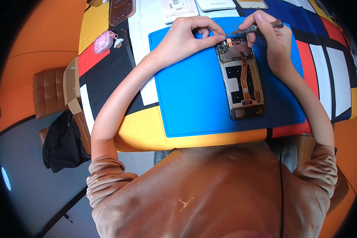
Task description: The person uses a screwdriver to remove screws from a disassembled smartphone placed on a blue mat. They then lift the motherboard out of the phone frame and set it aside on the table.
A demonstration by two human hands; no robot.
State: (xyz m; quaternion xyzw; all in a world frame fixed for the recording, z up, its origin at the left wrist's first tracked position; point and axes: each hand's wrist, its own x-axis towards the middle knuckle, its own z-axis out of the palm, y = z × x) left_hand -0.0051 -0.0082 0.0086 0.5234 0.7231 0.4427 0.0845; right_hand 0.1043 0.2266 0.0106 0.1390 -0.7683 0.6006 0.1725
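An opened smartphone (242, 81) with its back cover off lies on a blue work mat (186, 95), showing boards and an orange flex cable. My left hand (186, 37) pinches the phone's top left corner with fingertips. My right hand (269, 35) holds a small metal screwdriver (258, 27), its tip pointing at the phone's top edge.
The table (103, 79) has a cloth of coloured blocks. A pink case (104, 41) lies at the far left. Other phones and parts (178, 8) lie along the far edge. A brown chair with a black bag (61, 142) stands to the left.
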